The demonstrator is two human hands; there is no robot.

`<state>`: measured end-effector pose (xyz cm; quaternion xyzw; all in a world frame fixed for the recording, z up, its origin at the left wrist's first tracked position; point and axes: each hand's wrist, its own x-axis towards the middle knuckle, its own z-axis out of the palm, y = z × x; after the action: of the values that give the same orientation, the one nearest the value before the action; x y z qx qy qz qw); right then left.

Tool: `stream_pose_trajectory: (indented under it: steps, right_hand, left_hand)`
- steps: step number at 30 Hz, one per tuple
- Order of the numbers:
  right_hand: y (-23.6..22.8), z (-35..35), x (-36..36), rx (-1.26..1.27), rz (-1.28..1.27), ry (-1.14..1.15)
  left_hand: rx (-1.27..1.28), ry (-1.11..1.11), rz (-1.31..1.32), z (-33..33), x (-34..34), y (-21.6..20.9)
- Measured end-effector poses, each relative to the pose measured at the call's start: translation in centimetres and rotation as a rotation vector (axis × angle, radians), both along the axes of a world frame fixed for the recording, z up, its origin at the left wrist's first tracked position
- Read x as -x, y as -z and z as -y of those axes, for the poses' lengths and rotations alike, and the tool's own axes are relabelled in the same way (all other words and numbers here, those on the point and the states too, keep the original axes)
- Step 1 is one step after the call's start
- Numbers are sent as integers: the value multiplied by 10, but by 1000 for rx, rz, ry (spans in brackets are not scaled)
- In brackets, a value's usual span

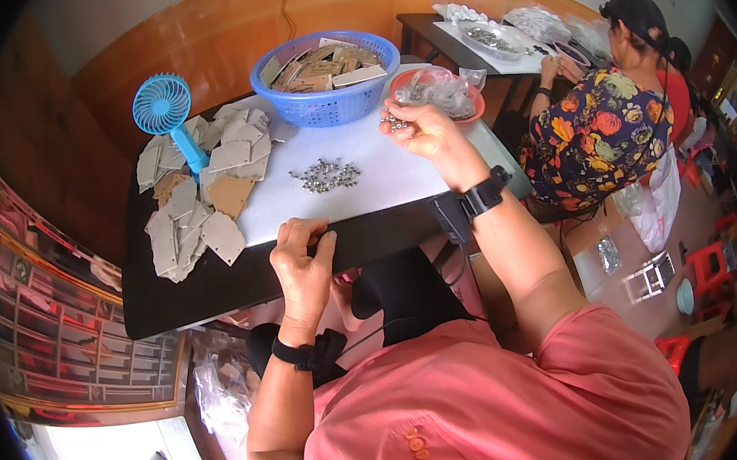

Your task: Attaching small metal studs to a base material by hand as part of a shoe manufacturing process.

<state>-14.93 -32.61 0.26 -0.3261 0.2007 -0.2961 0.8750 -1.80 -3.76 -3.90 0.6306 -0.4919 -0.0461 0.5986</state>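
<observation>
My right hand (430,133) is raised over the far right of the table, its fingers closed around a cluster of small shiny metal pieces (396,124). Just behind it stands a red bowl (468,115) holding clear plastic bags (437,90). At the table's near edge my left hand (303,258) has its fingers curled in loosely, with nothing visible in them. Beyond the left hand, a loose pile of similar small metal pieces (326,175) lies on the white table surface (274,212).
Grey-brown flat boards (195,224) are heaped at the left around a blue fan (163,108). A blue basket (330,107) full of boards stands at the back. To the right, another person (599,132) sits at a second table (420,25) with bagged parts.
</observation>
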Motion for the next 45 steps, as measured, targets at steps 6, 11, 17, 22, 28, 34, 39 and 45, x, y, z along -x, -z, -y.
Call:
stream_pose_trajectory:
  steps: [6,11,17,22,28,34,39,45]
  right_hand:
    - [24,4,-19,46,-95,101]
    - [27,0,-23,191,-107,155]
    - [24,-14,-32,304,-162,310]
    - [28,-21,-33,545,-251,389]
    - [27,-34,-35,586,-308,418]
    - [28,-37,-33,647,-322,446]
    - [28,-39,-30,676,-309,449]
    - [28,-40,-28,708,-312,424]
  left_hand:
    - [53,-81,338,7,11,0]
    - [-11,-26,666,49,33,-19]
    - [-334,-119,857,100,32,-6]
    - [-438,-132,879,102,36,5]
    - [-435,-204,857,100,39,11]
    - [-431,-234,838,99,40,13]
    - [-476,-264,864,96,43,12]
    - [-494,-271,878,95,44,10]
